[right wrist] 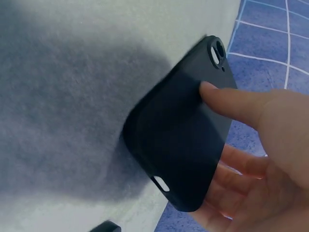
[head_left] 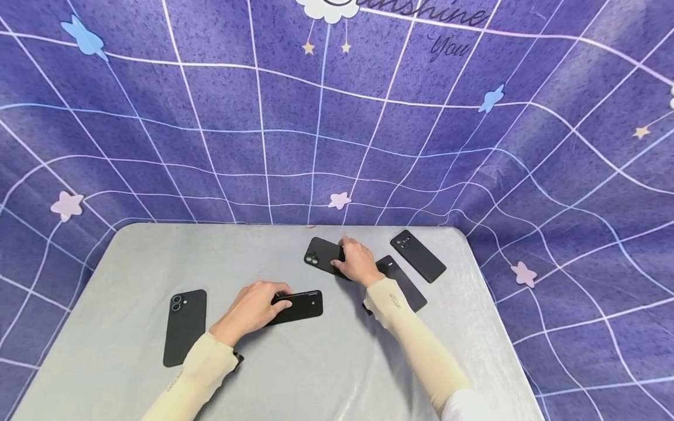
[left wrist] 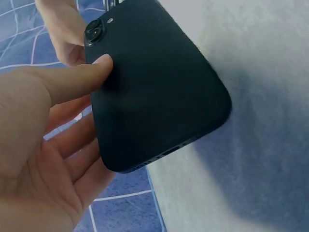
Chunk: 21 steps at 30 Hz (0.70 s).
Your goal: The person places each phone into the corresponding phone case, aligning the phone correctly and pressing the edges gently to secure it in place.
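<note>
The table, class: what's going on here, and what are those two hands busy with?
A person's left hand holds a dark phone, while the right hand holds a black phone case with open cutouts. Phone and case are apart. On the table lie a dark phone-shaped item at the left and two more at the right: an outer item and an inner item partly hidden by the right sleeve.

Around the left hand [head_left: 258, 307] and right hand [head_left: 358, 263], the bench [head_left: 316, 362] is being lit brightly and diffusely. In both wrist views, dimmer, bluish tones are being recorded, and soft-edged shadows are being cast on the bench beyond each hand.
</note>
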### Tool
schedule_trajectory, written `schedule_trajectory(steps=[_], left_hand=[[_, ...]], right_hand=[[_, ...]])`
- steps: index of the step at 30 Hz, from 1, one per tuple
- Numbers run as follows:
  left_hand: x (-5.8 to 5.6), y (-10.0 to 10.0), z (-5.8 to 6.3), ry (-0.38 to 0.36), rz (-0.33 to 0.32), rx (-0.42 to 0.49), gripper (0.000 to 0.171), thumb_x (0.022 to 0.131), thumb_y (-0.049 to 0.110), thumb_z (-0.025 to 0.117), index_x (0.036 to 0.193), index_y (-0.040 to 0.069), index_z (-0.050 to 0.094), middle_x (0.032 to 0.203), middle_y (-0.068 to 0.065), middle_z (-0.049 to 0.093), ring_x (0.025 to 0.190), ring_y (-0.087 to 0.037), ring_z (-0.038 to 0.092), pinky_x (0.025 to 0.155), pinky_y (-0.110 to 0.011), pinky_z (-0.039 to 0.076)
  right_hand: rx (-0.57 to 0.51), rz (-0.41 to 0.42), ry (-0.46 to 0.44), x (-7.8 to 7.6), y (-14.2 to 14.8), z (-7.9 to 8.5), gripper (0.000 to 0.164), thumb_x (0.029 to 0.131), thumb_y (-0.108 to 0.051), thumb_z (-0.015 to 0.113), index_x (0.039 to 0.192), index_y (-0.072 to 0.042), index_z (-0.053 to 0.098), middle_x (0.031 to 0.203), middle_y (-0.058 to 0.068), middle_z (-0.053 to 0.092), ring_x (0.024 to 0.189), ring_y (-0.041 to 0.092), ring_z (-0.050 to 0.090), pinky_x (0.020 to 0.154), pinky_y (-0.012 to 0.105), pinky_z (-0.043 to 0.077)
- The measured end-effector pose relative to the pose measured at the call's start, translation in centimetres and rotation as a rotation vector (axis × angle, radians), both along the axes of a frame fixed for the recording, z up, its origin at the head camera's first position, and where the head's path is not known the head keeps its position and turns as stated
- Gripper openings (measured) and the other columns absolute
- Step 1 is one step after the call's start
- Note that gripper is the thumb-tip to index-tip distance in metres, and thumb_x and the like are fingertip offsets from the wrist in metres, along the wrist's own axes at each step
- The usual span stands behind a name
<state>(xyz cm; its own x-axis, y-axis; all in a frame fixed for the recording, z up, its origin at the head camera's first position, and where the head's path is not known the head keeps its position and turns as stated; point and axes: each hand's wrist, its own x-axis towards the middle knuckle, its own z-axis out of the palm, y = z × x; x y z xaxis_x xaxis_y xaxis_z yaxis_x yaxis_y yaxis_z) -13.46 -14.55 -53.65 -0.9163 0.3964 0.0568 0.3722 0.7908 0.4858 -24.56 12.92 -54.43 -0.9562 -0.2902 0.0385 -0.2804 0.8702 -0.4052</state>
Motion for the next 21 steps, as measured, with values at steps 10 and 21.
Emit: schedule_trajectory(steps=[10, 21], left_hand=[[0.7, -0.2, 1.0, -0.093, -0.054, 0.009, 0.014, 0.097, 0.025, 0.083, 0.110, 0.027, 0.080, 0.093, 0.016, 0.074, 0.085, -0.006, 0.066, 0.077, -0.038, 0.056], [1.5, 0.1, 2.1, -0.089, -0.122, -0.040, 0.009, 0.098, 0.022, 0.081, 0.106, 0.022, 0.084, 0.099, 0.011, 0.076, 0.087, -0.012, 0.067, 0.082, -0.042, 0.055]], right_hand=[[-0.015, 0.022, -0.005, 1.2, 0.6, 1.2, 0.018, 0.102, -0.019, 0.073, 0.116, -0.007, 0.075, 0.113, 0.012, 0.078, 0.104, 0.037, 0.074, 0.089, 0.055, 0.060], [-0.034, 0.042, -0.023, 2.5, 0.6, 2.7, 0.014, 0.100, -0.019, 0.074, 0.110, -0.009, 0.077, 0.084, 0.002, 0.074, 0.088, 0.031, 0.073, 0.081, 0.052, 0.059]])
